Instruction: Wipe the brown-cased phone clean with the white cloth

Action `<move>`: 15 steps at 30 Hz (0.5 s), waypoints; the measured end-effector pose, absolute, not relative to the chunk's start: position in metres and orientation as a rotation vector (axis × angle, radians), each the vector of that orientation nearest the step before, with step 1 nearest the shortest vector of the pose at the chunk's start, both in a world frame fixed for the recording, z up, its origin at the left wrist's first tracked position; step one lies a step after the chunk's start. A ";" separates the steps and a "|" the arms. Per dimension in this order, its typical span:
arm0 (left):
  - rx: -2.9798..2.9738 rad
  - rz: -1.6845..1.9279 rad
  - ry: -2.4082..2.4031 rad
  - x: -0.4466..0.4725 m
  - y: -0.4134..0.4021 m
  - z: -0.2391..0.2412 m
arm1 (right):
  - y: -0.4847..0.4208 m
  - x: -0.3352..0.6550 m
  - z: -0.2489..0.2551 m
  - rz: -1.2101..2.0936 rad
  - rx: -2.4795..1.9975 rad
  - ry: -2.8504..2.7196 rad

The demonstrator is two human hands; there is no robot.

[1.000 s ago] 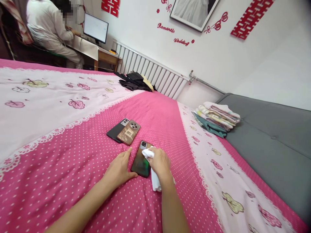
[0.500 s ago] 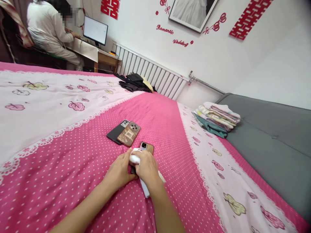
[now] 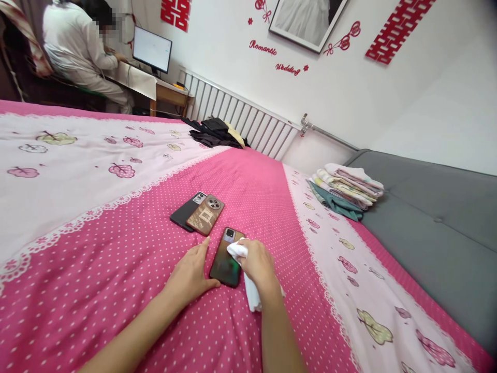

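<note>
A dark green phone point(image 3: 224, 259) lies back-up on the pink dotted bedspread point(image 3: 128, 269). My left hand point(image 3: 191, 273) lies flat on the bedspread, fingers extended, its fingertips against the phone's left edge. My right hand point(image 3: 258, 265) is closed on a white cloth point(image 3: 248, 282) and presses it onto the phone's right side. Just beyond lie two more phones side by side: a brown one point(image 3: 205, 215) and a black one point(image 3: 188, 211).
A stack of folded cloths point(image 3: 347, 190) sits at the bed's right edge beside a grey sofa point(image 3: 430, 228). Dark clothes point(image 3: 215, 131) lie at the bed's far end by a radiator point(image 3: 240, 111). A person point(image 3: 83, 49) sits at a desk with a monitor, far left.
My right hand with the cloth has slid from the phone's left side, by my left hand, back to its right side, uncovering the phone's back. My left hand stays put.
</note>
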State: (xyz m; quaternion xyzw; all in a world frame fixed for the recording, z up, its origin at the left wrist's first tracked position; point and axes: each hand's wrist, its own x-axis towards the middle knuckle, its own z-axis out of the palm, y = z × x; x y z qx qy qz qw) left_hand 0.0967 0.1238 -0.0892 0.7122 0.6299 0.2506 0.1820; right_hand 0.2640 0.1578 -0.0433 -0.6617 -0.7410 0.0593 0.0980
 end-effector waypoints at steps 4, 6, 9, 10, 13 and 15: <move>2.030 0.720 1.782 0.097 0.125 -0.093 | 0.142 0.269 -0.027 0.350 -1.807 -2.440; 2.036 0.758 1.770 0.097 0.125 -0.095 | 0.134 0.267 -0.023 0.415 -1.702 -2.542; 2.037 0.805 1.753 0.097 0.125 -0.096 | 0.128 0.259 -0.025 0.355 -1.619 -2.583; 2.036 0.810 1.748 0.097 0.125 -0.095 | 0.128 0.255 -0.027 0.329 -1.605 -2.576; 2.026 0.801 1.740 0.097 0.125 -0.094 | 0.133 0.243 -0.038 0.295 -1.568 -2.513; 2.019 0.798 1.739 0.097 0.125 -0.094 | 0.140 0.236 -0.045 0.270 -1.581 -2.418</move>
